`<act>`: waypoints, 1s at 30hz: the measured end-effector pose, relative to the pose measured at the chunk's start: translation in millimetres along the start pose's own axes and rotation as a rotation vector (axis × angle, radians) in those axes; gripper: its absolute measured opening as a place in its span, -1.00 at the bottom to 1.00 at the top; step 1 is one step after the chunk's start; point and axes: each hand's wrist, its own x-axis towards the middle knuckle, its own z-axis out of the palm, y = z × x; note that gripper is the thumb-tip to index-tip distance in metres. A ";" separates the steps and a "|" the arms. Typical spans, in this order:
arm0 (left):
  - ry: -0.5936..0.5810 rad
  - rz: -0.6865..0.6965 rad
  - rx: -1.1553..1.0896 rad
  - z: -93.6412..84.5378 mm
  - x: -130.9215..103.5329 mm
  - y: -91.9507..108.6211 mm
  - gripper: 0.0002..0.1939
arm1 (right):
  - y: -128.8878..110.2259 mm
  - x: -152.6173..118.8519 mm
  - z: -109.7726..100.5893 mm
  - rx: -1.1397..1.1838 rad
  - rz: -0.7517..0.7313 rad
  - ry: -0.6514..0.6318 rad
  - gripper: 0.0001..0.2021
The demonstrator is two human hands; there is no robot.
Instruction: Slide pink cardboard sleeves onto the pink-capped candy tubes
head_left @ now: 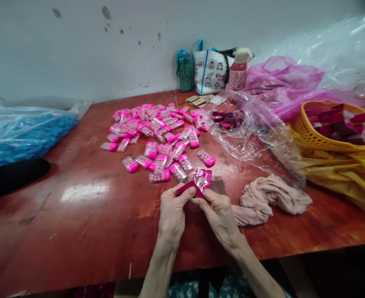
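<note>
Near the front middle of the table, my left hand [174,209] pinches a dark magenta cardboard sleeve [185,188] between thumb and fingers. My right hand [219,211] grips the same piece from the other side, its fingertips close to the left thumb. Just beyond the fingers shows a shiny pink printed part [202,178]; whether it belongs to the sleeve I cannot tell. Ahead of both hands lies a spread-out pile of small clear candy boxes [160,163] with bright pink caps and pink balls inside.
A crumpled beige cloth [274,194] lies right of my hands. Behind it, a clear plastic bag [247,136] holds dark magenta pieces. A yellow basket [313,134] of similar pieces stands far right. Blue items fill a bag [30,128] at left. Bags and a bottle [240,66] stand by the wall.
</note>
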 end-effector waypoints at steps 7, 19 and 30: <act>0.051 -0.086 -0.047 -14.1 -2.7 3.4 -0.89 | -15.0 -4.9 1.0 -0.082 0.071 -0.122 -0.66; 0.132 0.019 -0.015 -34.7 -10.4 0.9 -0.86 | -10.2 -4.0 15.8 -0.179 0.066 -0.101 -0.71; 0.217 0.198 0.353 -65.5 -20.9 2.3 -0.85 | -7.6 -10.6 29.4 -0.408 -0.057 -0.172 -0.69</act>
